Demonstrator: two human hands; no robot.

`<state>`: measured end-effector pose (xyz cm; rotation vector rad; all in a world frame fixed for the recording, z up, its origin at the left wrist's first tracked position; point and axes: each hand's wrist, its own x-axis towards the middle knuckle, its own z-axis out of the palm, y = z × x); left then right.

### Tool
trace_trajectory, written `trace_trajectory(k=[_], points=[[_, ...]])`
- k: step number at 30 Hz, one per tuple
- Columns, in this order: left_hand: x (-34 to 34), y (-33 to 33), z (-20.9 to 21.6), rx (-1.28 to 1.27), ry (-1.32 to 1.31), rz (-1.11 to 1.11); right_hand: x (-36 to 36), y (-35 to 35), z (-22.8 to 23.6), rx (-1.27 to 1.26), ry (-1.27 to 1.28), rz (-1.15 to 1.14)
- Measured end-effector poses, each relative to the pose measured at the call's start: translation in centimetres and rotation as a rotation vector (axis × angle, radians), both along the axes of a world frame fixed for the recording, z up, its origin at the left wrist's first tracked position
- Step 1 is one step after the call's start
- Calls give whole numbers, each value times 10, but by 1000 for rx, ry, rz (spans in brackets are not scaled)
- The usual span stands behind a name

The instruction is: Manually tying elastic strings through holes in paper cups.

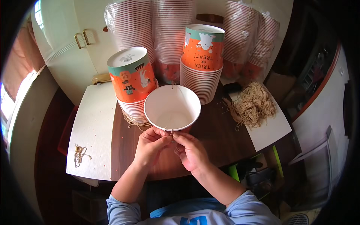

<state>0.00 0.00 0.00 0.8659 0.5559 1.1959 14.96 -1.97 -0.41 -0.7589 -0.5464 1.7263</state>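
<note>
A paper bucket [173, 107], white inside, stands tilted toward me at the table's near middle, its open mouth up. A thin tan string [165, 131] passes through the near wall just under the rim, and a bit of string also shows at the far rim. My left hand [152, 145] is closed at the near rim, thumb and fingers pinching the string. Close beside it, my right hand [190, 149] pinches the string too, with thumb and forefinger together. The fingertips hide most of the string's lower part.
Behind stand two stacks of upturned orange-and-green buckets, a left stack [131, 80] and a right stack [202, 48]. Plastic-wrapped bucket stacks [174, 33] rise farther back. A tangled heap of string [257, 105] lies at right; a small string bundle [80, 154] lies at left.
</note>
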Motion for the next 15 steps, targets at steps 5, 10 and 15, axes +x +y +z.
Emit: trace_trajectory(k=[5, 10, 15], points=[[18, -9, 5, 303, 231, 277, 6, -2, 1, -42, 85, -20], [16, -11, 4, 487, 469, 396, 6, -4, 0, -49, 108, 4], [17, -10, 12, 803, 742, 559, 5, -4, -1, -15, 101, 12]])
